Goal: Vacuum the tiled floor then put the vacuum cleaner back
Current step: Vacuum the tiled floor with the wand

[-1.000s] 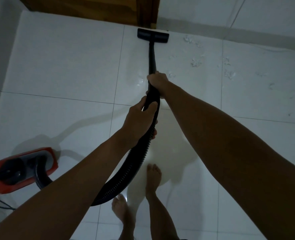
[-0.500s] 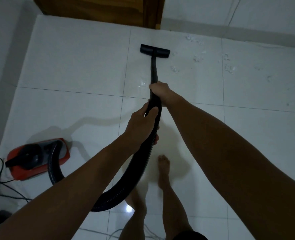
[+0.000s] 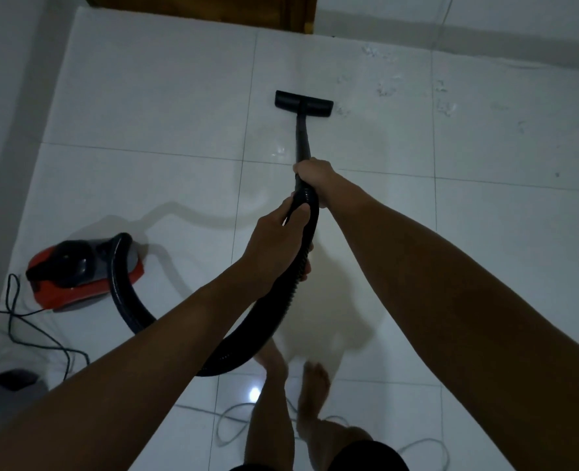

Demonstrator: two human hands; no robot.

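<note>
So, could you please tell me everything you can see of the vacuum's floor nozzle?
The floor nozzle is a flat, wide black bar, plastic by its look, lying flat on the white tiled floor just right of a grout line. A black rigid wand joins its middle from the near side. Pale debris scraps lie to its right, the nearest beside its right end. No hand touches it.

No lettering, brand or number seems readable anywhere in this dim view.

door point(image 3: 196, 8) cut off, feet point(image 3: 315, 379) blurred
</note>
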